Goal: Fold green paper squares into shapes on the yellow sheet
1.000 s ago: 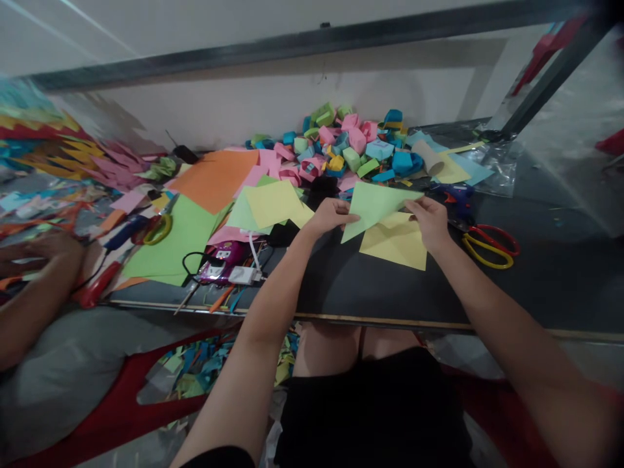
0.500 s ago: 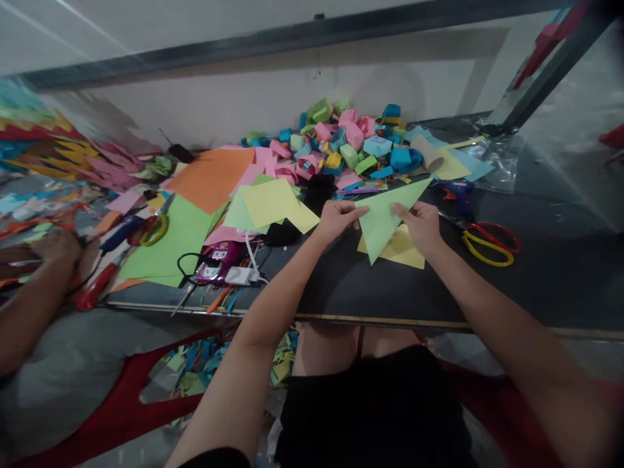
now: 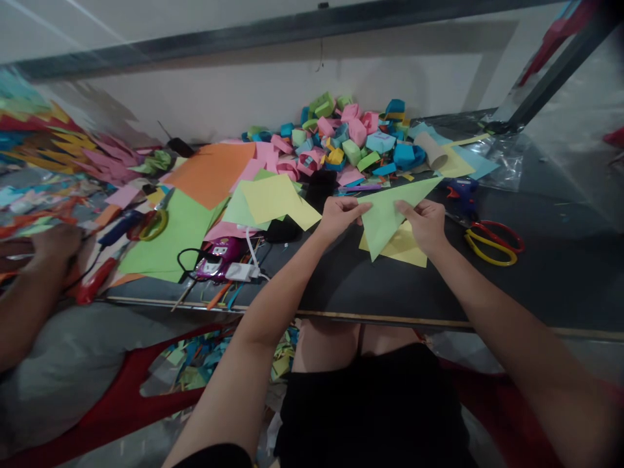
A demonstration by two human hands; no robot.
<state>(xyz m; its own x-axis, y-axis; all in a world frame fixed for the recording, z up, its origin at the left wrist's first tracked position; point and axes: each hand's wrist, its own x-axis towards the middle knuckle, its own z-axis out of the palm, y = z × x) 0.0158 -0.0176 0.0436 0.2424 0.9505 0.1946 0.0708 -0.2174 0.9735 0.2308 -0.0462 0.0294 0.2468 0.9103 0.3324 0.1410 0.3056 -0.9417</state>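
A light green sheet of paper (image 3: 385,224), folded into a triangle, is held up over the table between my two hands. My left hand (image 3: 341,218) pinches its left edge between thumb and fingers. On the other side, my right hand (image 3: 424,222) grips the paper with the thumb on its front face. One long point of the triangle sticks out to the upper right, and another points down. A yellow sheet (image 3: 407,247) lies on the table just beneath, partly covered by the green paper. Scissors with red and yellow handles (image 3: 492,244) rest right of my right hand.
Behind my hands is a heap of folded paper pieces (image 3: 351,140). A cardboard tube (image 3: 431,151) and a blue glue gun (image 3: 463,195) lie right. Left are coloured sheets (image 3: 214,172) and a purple power strip (image 3: 219,257). A co-worker's hand (image 3: 56,250) is at far left.
My hands hold the green triangle much as before, with only a slight shift of the grip. The whole view has shifted a little. The co-worker's hand at far left has moved slightly.
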